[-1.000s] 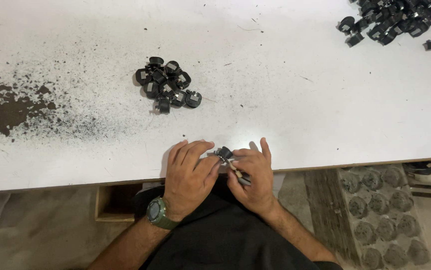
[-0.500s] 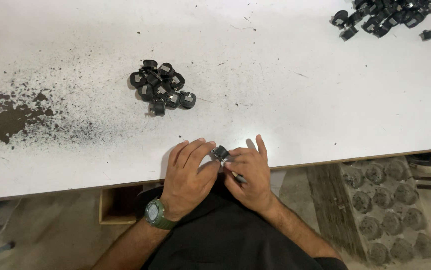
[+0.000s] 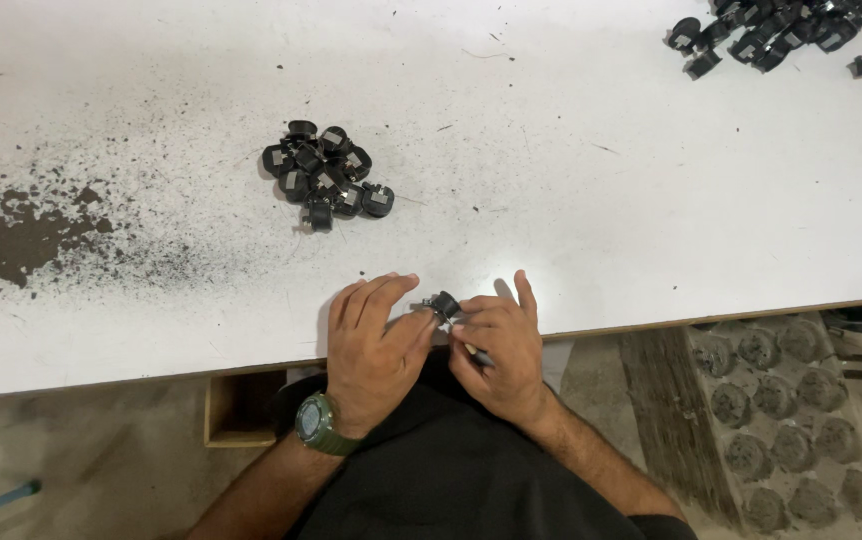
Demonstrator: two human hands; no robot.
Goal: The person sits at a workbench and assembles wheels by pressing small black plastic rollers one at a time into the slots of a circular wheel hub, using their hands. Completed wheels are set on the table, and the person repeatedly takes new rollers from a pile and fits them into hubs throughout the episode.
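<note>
Left hand (image 3: 376, 345): head view; it rests at the near edge of the white table, fingers curled inward, thumb and fingertips pinching the small black part from its left side.
Right hand (image 3: 499, 345): just beside the left one, fingers bent over and closed on the same small black part from the right; a thin dark tool shows under its fingers, angled toward the person's body.
Small black part (image 3: 444, 303): caught between the two hands, right at the table's near edge, only its top showing above the fingertips.
Thin dark tool (image 3: 478, 354): mostly hidden by the right hand; what it touches cannot be told.
Wristwatch (image 3: 319, 424): green, on the left wrist, below the table edge.
Near heap of black parts (image 3: 326, 175): a loose cluster of similar black pieces on the table, well apart from the hands, beyond and to their left.
Far heap of black parts (image 3: 776, 32): a second cluster at the far right corner of the view.
Dark dust (image 3: 11, 240): a brown-black smear and speckles across the left of the table.
White table (image 3: 601, 190): scuffed, its wooden edge running just under the hands.
Grey tray (image 3: 791, 400): on the floor to the right, its round pockets filled with grey lumps.
</note>
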